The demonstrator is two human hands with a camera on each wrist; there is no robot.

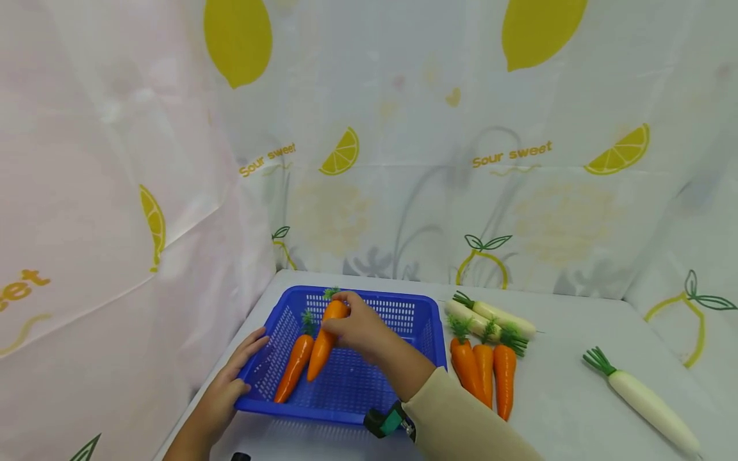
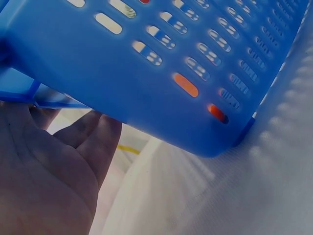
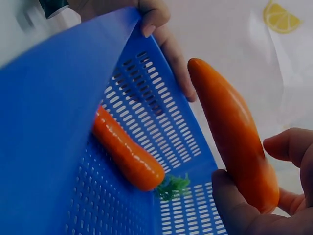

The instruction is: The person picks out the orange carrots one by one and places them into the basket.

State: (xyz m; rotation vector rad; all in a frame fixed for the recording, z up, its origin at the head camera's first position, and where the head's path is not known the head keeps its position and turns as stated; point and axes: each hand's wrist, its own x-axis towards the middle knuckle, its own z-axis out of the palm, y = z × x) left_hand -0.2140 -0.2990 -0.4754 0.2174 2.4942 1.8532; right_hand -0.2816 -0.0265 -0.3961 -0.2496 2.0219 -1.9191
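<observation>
My right hand (image 1: 357,326) holds a carrot (image 1: 325,339) near its leafy end, pinched between thumb and fingers, tip downward over the blue basket (image 1: 357,419). In the right wrist view this carrot (image 3: 230,132) appears large and apart from the basket wall. Another carrot (image 1: 295,368) lies in the basket's left part, its green top toward the back. At the basket's left rim is my left hand (image 1: 221,397); its thumb and fingers lie on either side of the rim. Part of those fingers is hidden behind the blue wall in the left wrist view.
Right of the basket lie three carrots (image 1: 504,378) side by side. Behind them are two white radishes (image 1: 507,320) with green tops. A third white radish (image 1: 651,410) lies at the table's right. Patterned curtains (image 1: 403,211) enclose the back and sides.
</observation>
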